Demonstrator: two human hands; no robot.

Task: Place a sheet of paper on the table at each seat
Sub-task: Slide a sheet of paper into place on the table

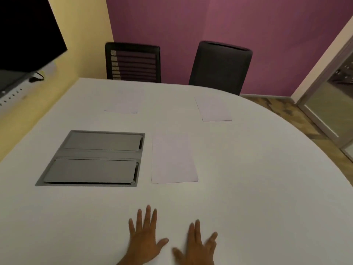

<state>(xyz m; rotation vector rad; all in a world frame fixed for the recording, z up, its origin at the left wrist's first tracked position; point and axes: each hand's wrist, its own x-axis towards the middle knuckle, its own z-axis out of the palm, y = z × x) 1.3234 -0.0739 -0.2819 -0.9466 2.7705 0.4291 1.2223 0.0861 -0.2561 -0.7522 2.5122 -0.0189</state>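
Observation:
Three white sheets lie on the white table (pixel 248 178). One sheet (pixel 122 107) is in front of the slatted black chair (pixel 133 63) at the far side. A second sheet (pixel 214 109) lies before the solid black chair (pixel 220 66). The third sheet (pixel 172 159) rests mid-table, beside the grey panel. My left hand (pixel 146 238) and my right hand (pixel 198 245) lie flat on the table near its front edge, fingers spread, holding nothing, well short of the nearest sheet.
A grey recessed cable box (pixel 95 158) with two lids sits in the table left of the middle sheet. A dark screen (pixel 24 31) hangs on the yellow wall at left. A glass door (pixel 332 104) stands at the right, over wooden floor.

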